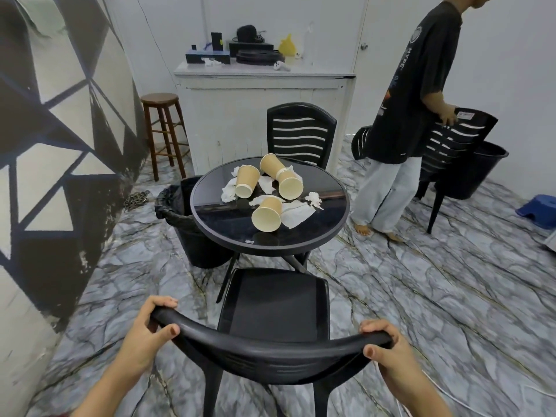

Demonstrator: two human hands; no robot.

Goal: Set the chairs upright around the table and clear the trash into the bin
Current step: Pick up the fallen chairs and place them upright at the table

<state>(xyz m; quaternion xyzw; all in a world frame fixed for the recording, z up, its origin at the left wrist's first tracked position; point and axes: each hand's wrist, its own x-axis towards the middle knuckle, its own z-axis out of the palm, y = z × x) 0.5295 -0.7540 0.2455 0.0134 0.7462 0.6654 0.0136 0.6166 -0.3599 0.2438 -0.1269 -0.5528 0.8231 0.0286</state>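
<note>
The left hand [147, 329] is gripping the left end of the curved top rail of the near chair [272, 320], with the fingers curled over the rail and the thumb under it. The right hand [383, 346] is gripping the right end of the same rail in the same way. This chair is standing upright, its seat facing the round black table [316, 233], just beside the table edge.

On the table four paper cups are lying on their sides, two of them nested one in the other [281, 176], among crumpled white tissues [296, 215]. A bin with a black bag [177, 212] is standing on the floor, touching the left side of the table. A second chair [301, 133] is standing upright behind the table. At the right another person [400, 121] is holding a third chair [454, 145], which is standing in front of a second black bin [484, 173].
</note>
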